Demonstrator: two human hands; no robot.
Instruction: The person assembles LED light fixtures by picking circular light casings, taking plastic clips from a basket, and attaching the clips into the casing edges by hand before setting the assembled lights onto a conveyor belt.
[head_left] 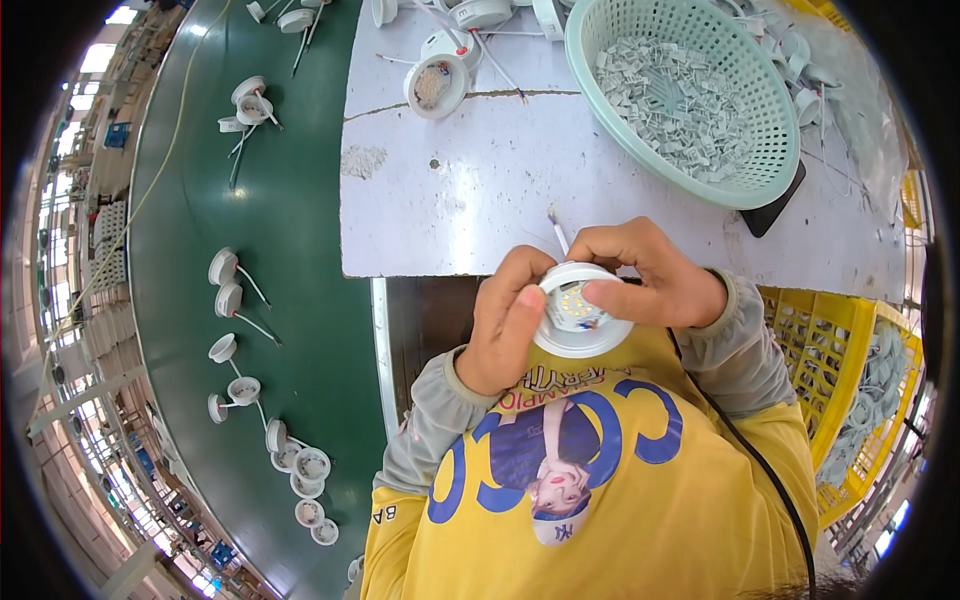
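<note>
I have both hands on one round white lamp housing (pixel 577 318), held off the table (pixel 400 220), just past its near edge and in front of a yellow shirt (pixel 620 510). The left hand (pixel 505 318) pinches the housing's left rim, thumb on the front; I can't see the ends of its fingers behind it. The right hand (pixel 650 275) grips from the upper right, its thumb lying over the open face and hiding part of a board (pixel 571 301) with small yellow dots. I can't tell what that thumb presses underneath. A white cable (pixel 559 237) sticks out beyond the housing, its root hidden from me.

Toward the table's right edge sits a mint-green basket (pixel 778 135), its far rim cut off by my view, holding small white pieces (pixel 690 110) too jumbled to separate. A black flat object (pixel 777 207) shows only partly from beneath it. Near the table's left edge lies another open housing (pixel 437 88); the ones beyond it are cropped. Along that left edge, a green belt (pixel 200 200) carries more housings (pixel 311 464). Below the near right corner stands a yellow crate (pixel 838 345), partly covered by the right sleeve (pixel 745 355).
</note>
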